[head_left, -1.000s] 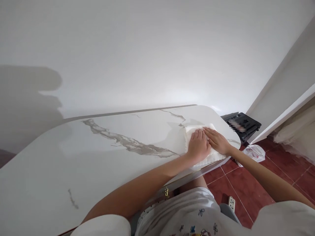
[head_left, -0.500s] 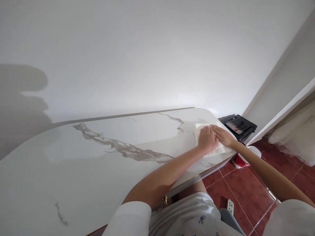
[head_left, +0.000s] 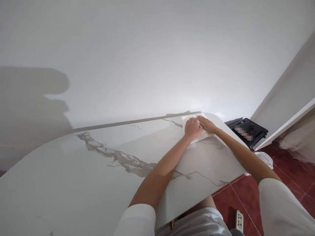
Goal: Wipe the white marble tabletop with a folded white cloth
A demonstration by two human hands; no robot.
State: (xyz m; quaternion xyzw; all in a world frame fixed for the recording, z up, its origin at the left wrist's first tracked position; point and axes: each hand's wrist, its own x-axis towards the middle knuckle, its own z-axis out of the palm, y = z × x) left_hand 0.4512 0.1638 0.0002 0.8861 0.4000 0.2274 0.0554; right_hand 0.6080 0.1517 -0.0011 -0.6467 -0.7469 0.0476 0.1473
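Note:
A white cloth (head_left: 206, 134) with a scalloped edge lies on the white, grey-veined marble-look tabletop (head_left: 81, 183), near its far right end. My left hand (head_left: 193, 128) presses on the cloth, fingers close together and slightly bent over it. Beside it, my right hand (head_left: 206, 125) rests on the cloth's right part with its fingers stretched out flat. The two hands touch or nearly touch at the fingers. Parts of the cloth are hidden beneath both palms.
A white wall (head_left: 147, 59) runs along the table's back edge. On the right stand a black case (head_left: 257, 129) and a white bag (head_left: 265, 159) on the red tiled floor (head_left: 248, 193). A power strip (head_left: 239, 220) lies below, and pale sheer fabric (head_left: 299, 139) hangs at far right.
Both hands have pushed the cloth away from me and a little left, from near the table's front edge towards the wall. The view has shifted slightly.

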